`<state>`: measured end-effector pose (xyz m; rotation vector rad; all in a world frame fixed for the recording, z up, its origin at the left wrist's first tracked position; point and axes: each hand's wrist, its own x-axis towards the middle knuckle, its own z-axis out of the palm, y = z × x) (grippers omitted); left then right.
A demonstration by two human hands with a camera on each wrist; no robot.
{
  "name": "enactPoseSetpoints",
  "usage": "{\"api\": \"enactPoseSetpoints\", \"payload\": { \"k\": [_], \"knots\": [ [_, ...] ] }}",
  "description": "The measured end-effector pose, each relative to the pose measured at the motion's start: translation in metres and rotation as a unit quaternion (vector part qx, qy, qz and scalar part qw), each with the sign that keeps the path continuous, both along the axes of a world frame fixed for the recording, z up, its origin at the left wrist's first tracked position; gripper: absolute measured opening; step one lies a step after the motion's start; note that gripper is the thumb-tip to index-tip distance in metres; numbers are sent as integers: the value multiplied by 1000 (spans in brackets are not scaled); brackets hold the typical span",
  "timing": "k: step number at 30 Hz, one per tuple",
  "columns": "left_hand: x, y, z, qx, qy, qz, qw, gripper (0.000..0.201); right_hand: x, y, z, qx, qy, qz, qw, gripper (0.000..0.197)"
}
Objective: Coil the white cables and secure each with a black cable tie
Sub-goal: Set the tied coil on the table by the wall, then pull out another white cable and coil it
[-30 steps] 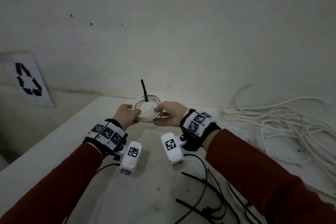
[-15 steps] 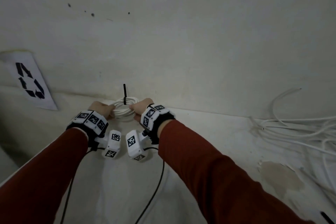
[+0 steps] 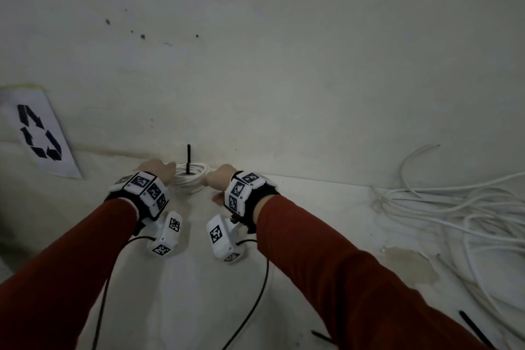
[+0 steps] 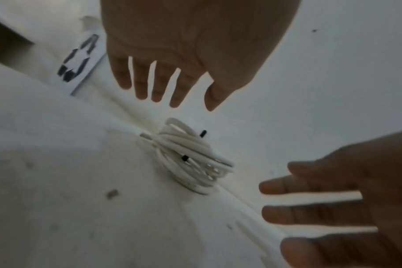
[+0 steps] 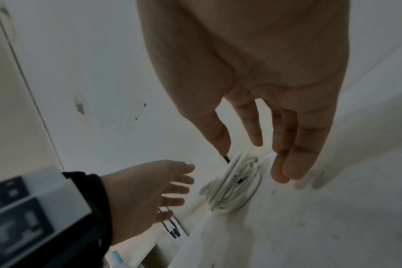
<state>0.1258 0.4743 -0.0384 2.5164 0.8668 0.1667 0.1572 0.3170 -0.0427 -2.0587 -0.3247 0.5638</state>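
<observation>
Now, in the head view, the tied coil (image 3: pixel 189 179) is lying on the tabletop (image 3: pixel 199 293) by the wall, between both hands. From the left wrist, the left hand (image 4: pixel 184 54) is spreading wide, holding nothing. From the right wrist, the right hand (image 5: pixel 264 72) is hanging wide too. Next, I think, comes grabbing a loose cable (image 3: pixel 454 207)

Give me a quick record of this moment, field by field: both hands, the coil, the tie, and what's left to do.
left hand: open, off the coil
right hand: open, off the coil
coiled cable: on the table, against the wall
cable tie: around the coil, tail pointing up
loose cables: uncoiled, at right
</observation>
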Motion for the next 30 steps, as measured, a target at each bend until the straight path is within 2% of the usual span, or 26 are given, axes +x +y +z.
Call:
{"api": "enactPoseSetpoints", "payload": {
  "k": [2,4,8,12,15,19,22,25,27,30],
  "knots": [
    [-10,-19,6,96,-22,-4,995,39,-13,-23,9,-12,-4,13,1000,44],
    [-23,-51,14,148,-66,-36,986,31,-30,-53,17,-27,-7,6,1000,41],
    [-48,-131,27,155,-162,-138,965,18,-68,-128,38,-31,-18,-25,999,39],
    [-69,-218,35,125,-203,-240,941,18,-107,-222,61,-19,-17,-97,995,37],
    [-84,-283,41,110,-229,-320,913,16,-130,-295,76,-44,-39,-163,985,33],
    [-98,-354,43,66,-228,-465,853,16,-154,-386,77,-166,-88,-199,962,32],
    [-108,-396,37,81,-186,-528,825,19,-175,-435,70,-317,-103,-141,932,34],
    [-121,-432,31,162,-133,-558,803,23,-195,-459,57,-438,-70,-53,895,45],
    [-129,-449,28,196,-108,-579,784,25,-203,-464,46,-472,-34,-7,881,55],
    [-138,-466,20,225,-50,-610,758,28,-212,-466,36,-473,-28,11,881,70]
  ]
}}
